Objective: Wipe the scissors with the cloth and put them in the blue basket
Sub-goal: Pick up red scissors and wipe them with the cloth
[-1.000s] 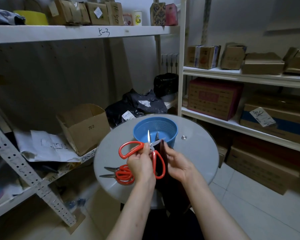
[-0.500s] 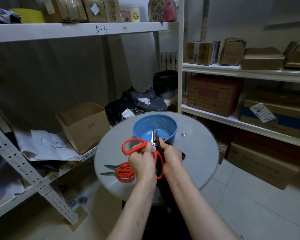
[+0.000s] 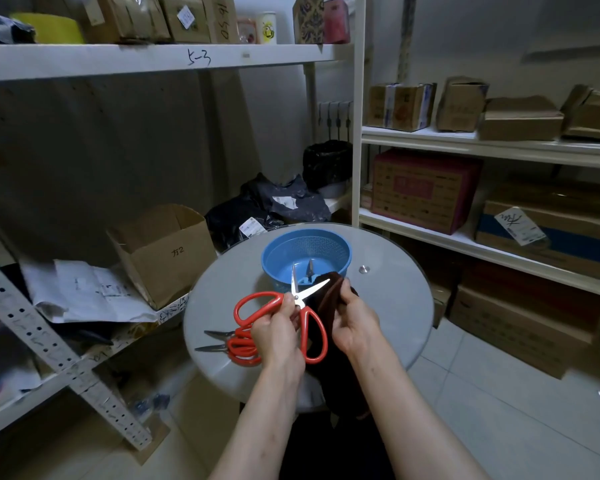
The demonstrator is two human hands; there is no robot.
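My left hand (image 3: 278, 327) grips a pair of red-handled scissors (image 3: 310, 336) near the pivot, blades spread apart and pointing up toward the blue basket (image 3: 305, 245). A dark brown cloth (image 3: 328, 303) is held in my right hand (image 3: 355, 322), bunched against the right blade and hanging down past the table edge. Inside the basket lies another pair of scissors (image 3: 309, 271), mostly hidden. More red-handled scissors (image 3: 232, 344) lie on the round glass table (image 3: 388, 306), left of my left hand.
White shelves with cardboard boxes stand on the left (image 3: 163, 251) and right (image 3: 423, 188). Black bags (image 3: 267, 206) lie behind the table. A tiled floor (image 3: 499, 410) lies to the right.
The scissor blades have spread apart. My right hand with the cloth has slid from the pivot out along the right blade. The view has shifted slightly.
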